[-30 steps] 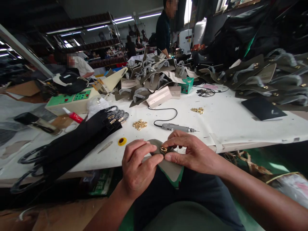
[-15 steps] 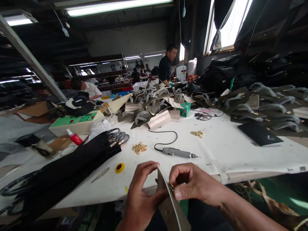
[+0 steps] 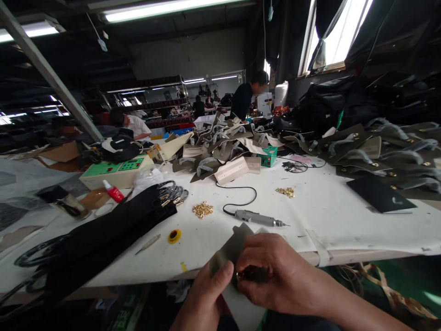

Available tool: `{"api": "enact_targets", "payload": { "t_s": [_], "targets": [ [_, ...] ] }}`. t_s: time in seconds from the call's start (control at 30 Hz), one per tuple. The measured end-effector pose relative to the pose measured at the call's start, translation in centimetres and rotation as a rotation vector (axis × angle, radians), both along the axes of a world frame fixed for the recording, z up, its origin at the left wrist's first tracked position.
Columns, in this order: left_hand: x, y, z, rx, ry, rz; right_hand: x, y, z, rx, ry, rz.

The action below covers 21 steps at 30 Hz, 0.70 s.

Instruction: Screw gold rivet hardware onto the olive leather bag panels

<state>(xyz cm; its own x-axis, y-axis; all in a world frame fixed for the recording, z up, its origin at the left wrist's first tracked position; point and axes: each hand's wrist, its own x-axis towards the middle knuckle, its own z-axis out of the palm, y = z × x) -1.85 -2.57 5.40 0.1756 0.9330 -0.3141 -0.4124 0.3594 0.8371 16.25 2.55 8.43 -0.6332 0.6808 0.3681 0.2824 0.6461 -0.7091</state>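
My left hand [image 3: 205, 296] grips an olive-grey leather-like panel [image 3: 229, 248], its thumb lying on the near face. The panel is tilted above my lap, just off the table's front edge. My right hand [image 3: 280, 271] is closed at the panel's face, fingertips around a small gold metal fitting [image 3: 240, 276]; the fingers partly cover it. Beyond the hands lies a grey electric screwdriver [image 3: 255, 217] with a thin bit pointing right. One pile of small gold fittings [image 3: 202, 210] sits left of it, and another pile [image 3: 285, 192] lies farther back.
A yellow ring-shaped roll [image 3: 174, 236] and a thin pointed tool [image 3: 149, 244] lie on the white table [image 3: 324, 207]. Black straps [image 3: 113, 243] spread across the left. Many similar panels with wrapped handles [image 3: 223, 149] are heaped behind. A black folder [image 3: 381, 195] is at right. Several people work beyond.
The panel has turned from nearly edge-on to showing its face. My left thumb now lies on that face, and my right hand has turned over the fitting. A co-worker behind bends lower.
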Motion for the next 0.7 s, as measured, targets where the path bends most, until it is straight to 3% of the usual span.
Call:
{"api": "enact_targets", "payload": {
  "t_s": [0.13,0.3,0.47,0.7],
  "targets": [
    [1.1,-0.4,-1.7,-0.153,-0.036,0.013,0.2,-0.2,-0.8,0.207,-0.157,-0.057],
    [2.4,-1.0,-2.8,0.049,0.049,0.201,0.8,-0.8,-2.8,0.32,-0.019,-0.263],
    [3.0,-1.1,-3.4,0.243,0.214,0.238,0.6,-1.0,-4.1,0.215,0.231,-0.371],
    [3.4,-0.9,-3.8,0.278,0.27,0.3,0.0,-1.0,-5.5,0.14,0.305,-0.39]
  ]
}}
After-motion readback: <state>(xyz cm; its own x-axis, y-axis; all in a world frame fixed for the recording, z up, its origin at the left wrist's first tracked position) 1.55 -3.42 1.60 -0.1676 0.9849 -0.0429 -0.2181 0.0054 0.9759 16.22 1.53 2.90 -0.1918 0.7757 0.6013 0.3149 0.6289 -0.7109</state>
